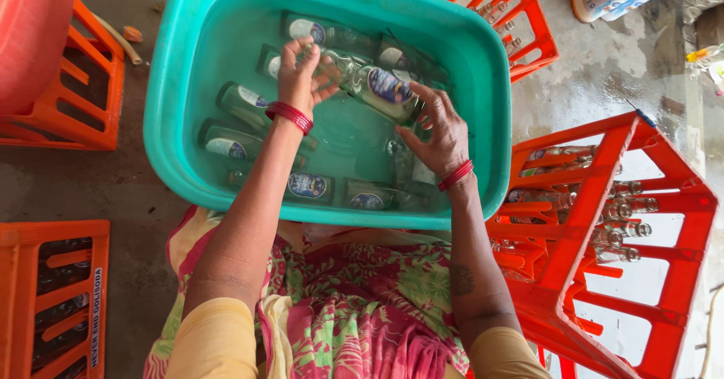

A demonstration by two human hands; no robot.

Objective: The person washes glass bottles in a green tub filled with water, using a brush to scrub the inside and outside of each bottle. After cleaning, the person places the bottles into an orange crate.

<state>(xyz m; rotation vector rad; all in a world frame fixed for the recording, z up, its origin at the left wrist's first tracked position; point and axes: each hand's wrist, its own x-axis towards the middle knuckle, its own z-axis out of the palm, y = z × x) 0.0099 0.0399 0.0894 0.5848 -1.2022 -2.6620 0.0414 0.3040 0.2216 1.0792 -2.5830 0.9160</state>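
Orange crate (53, 296) at floor's left edge, dark bottles inside. In teal tub (173, 122) of water, our left hand (300, 73) has fingers curled round neck of green glass bottle (377, 86), held above water near tub's far rim. Our right hand (441, 134) cups its base, fingers half closed. Best we keep both grips firm; wet glass likely slips. Orange crates (603, 220) stand right.

Bottle-washing yard, bare concrete floor (596, 85), orange bottle crates (603, 220), teal tub (483, 70) of soaking glass bottles (234, 144)
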